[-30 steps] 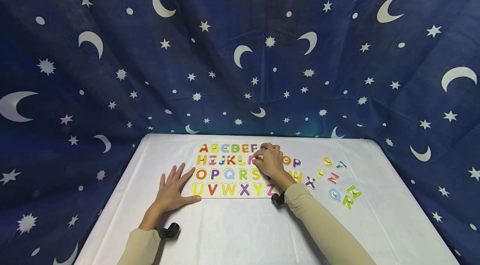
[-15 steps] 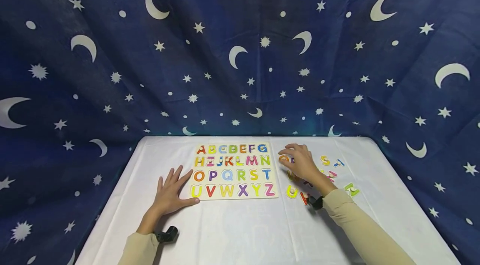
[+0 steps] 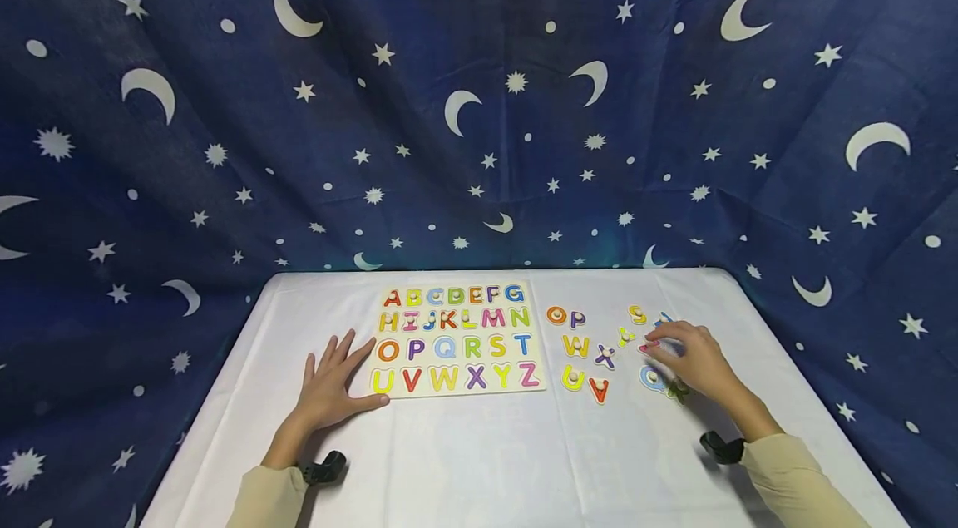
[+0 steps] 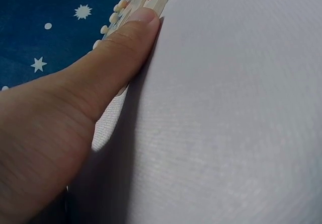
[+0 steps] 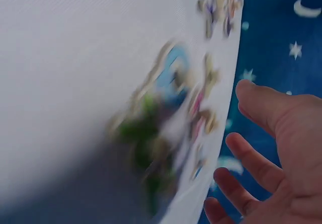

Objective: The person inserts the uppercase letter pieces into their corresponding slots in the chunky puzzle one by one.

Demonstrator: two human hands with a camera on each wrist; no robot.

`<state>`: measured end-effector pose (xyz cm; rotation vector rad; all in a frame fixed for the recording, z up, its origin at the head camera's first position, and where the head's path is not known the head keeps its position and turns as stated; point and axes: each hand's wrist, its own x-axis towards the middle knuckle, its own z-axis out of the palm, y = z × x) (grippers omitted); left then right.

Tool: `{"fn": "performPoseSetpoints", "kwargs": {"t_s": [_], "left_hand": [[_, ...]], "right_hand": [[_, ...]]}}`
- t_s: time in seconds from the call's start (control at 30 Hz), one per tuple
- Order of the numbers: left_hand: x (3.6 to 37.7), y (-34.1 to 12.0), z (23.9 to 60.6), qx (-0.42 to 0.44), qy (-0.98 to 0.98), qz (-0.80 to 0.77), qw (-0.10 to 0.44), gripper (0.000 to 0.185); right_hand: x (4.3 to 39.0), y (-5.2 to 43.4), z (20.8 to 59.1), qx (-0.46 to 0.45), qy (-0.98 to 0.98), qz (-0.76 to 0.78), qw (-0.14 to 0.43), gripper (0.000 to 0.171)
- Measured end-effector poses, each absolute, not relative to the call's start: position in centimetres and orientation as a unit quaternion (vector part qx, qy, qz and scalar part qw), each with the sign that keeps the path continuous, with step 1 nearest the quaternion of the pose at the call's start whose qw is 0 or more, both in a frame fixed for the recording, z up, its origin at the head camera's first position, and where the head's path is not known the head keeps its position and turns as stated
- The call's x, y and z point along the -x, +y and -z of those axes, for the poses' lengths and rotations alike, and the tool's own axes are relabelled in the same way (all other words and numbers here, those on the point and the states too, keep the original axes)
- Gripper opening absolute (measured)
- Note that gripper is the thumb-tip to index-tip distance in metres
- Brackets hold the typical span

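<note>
A wooden alphabet puzzle board [image 3: 536,362] lies on the table. My left hand [image 3: 327,385] rests spread at its left edge, the thumb on the lower left corner, as the left wrist view also shows. My right hand [image 3: 699,362] is over the loose letters at the right, fingertips near a pink letter [image 3: 648,348] they partly cover. In the right wrist view the fingers [image 5: 256,161] are apart with nothing between them. Below the palm lie a blue Q [image 3: 651,379] and a shaded green letter [image 3: 677,389]. Knobbed letters fill the board's top row.
Between board and right hand lie more loose knobbed letters: an orange O [image 3: 556,315], purple P [image 3: 577,318], yellow-orange W [image 3: 576,347], purple X [image 3: 604,357], yellow U [image 3: 573,378] and red V [image 3: 598,389]. A white cloth [image 3: 464,461] covers the table; a starry curtain [image 3: 419,137] hangs behind.
My right hand has left the board near the M and moved right, past the O and P, to the far loose letters. The left hand stays at the board; the head view has shifted rightward.
</note>
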<state>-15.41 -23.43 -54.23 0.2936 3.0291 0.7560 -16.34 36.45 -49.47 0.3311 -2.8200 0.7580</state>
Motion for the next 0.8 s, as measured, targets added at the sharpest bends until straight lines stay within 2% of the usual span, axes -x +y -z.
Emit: {"fn": "performPoseSetpoints", "kwargs": {"t_s": [0.23,0.5,0.8], "left_hand": [[15.5,-23.5,54.3,-0.091,0.967,-0.238,0.002,0.107],[15.5,-23.4,54.1,-0.090,0.967,-0.239,0.004,0.107],[15.5,-23.5,54.3,-0.089,0.967,-0.239,0.004,0.108]], "right_hand": [[14.2,39.7,50.9,-0.045,-0.963,-0.252,0.084,0.021],[12.5,41.3,51.8,0.016,-0.969,-0.235,0.074,0.023],[12.5,41.4,52.5,0.028,-0.968,-0.233,0.087,0.019]]}}
